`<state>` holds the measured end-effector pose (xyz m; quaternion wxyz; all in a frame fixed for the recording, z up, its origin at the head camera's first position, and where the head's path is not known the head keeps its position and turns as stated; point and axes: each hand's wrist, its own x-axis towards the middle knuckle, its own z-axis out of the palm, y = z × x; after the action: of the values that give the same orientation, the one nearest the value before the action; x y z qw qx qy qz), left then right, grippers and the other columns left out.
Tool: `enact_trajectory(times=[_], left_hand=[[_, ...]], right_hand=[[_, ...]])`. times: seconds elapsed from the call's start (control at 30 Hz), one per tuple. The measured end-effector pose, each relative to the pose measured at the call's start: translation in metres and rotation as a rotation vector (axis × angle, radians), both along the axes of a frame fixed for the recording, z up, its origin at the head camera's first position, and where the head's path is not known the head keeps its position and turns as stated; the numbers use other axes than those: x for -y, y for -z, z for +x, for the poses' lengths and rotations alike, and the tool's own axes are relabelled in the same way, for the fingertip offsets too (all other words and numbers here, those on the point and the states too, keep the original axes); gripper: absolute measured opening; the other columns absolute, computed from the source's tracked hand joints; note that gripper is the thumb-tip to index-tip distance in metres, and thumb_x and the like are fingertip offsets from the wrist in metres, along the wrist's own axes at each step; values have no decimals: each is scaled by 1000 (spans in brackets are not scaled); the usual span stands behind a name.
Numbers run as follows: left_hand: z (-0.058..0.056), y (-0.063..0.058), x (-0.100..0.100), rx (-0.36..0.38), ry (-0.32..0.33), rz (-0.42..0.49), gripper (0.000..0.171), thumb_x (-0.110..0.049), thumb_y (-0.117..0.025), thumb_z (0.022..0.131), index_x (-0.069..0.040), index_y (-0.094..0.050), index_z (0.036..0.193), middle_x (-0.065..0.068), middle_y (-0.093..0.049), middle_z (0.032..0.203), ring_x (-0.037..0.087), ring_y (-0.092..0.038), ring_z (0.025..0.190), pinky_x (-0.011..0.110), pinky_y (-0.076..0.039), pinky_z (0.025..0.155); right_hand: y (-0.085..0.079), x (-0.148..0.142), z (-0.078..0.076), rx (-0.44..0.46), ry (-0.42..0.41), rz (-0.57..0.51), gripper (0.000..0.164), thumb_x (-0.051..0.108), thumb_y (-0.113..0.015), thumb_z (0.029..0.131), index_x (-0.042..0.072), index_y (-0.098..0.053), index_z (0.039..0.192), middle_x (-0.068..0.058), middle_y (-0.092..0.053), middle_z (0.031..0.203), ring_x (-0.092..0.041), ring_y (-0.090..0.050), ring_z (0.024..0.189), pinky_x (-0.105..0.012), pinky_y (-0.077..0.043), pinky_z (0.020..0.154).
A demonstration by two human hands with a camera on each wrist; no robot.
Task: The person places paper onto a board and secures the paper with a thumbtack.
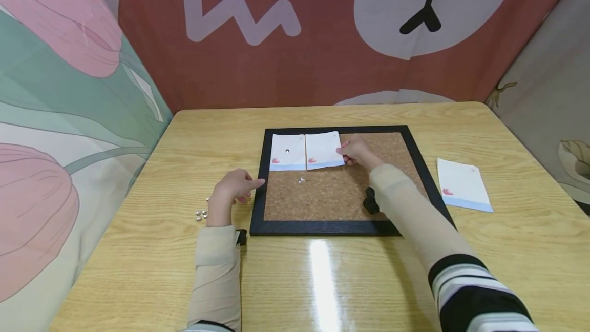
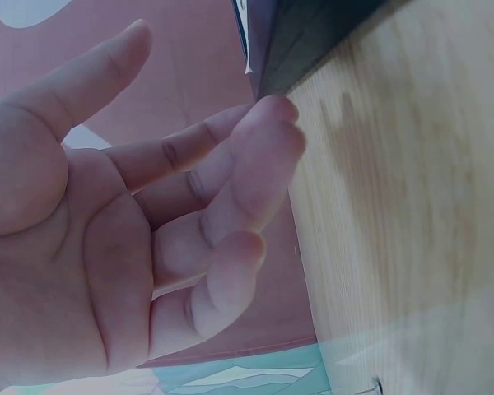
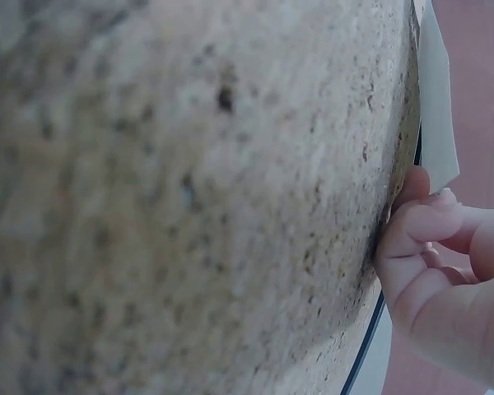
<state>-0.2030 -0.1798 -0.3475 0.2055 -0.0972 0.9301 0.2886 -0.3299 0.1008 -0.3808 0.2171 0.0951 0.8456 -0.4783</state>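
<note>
- My right hand: thumb and fingertips together, clamped on the right edge of a paper sheet; gripping only the margin probably leaves its face uncovered and lets me adjust its angle.
- The held sheet, to the left of those fingertips on the upper part of the cork: white, with a blue band along the bottom, a pink motif at lower left and a faint mark at upper right. It is slightly tilted; in the right wrist view the paper near my fingers stands off the cork.
- The cork board, beneath my right hand: brown, speckled, within a black frame; lying flat, it presumably serves as a steady backing.
- A small shiny piece, on the cork below the held sheet, too small to identify.
- A matching sheet, farther left of my right fingertips, bearing a dark, round pin that seemingly fixes it.
- My left hand, at the frame's left side: thumb apart, fingers loosely bent, palm bare; contact with the frame is uncertain. Silvery beads lie beside its wrist, likely for easy reach.
- A loose sheet, well right of my right fingers, on the wooden table.
</note>
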Motion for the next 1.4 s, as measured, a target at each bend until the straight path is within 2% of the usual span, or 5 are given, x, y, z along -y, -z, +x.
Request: enact_trajectory(times=[0.33,0.63,1.2,1.4], left_hand=[[0,-1,0,-1,4,-4,46,-39,-53,88,3,-55,107,13,-58,81,24,-59,68,34,-45,56],[0,1,1,-2,2,-1,46,-39,-54,88,3,-55,108,13,-58,81,23,-59,67,34,-45,57],[1,1,0,6,11,1,47,-39,-53,88,3,-55,108,13,-58,80,23,-58,67,34,-45,57],[0,1,0,11,8,2,46,-39,-53,88,3,-55,108,13,-58,78,22,-57,65,32,-43,54]], right_hand=[[3,3,-4,-15,-11,31,13,5,-56,87,-1,-45,92,-5,-45,54,-9,-42,41,-21,-39,40],[4,4,-3,-16,-9,6,14,5,-54,88,-2,-45,96,-6,-46,58,-9,-43,42,-21,-39,41],[10,7,-6,-56,-21,127,19,6,-57,87,-4,-50,101,-6,-49,57,-10,-44,42,-21,-40,40],[9,7,-7,-66,-31,142,17,6,-60,84,-5,-53,95,-5,-49,53,-10,-44,40,-21,-41,40]])
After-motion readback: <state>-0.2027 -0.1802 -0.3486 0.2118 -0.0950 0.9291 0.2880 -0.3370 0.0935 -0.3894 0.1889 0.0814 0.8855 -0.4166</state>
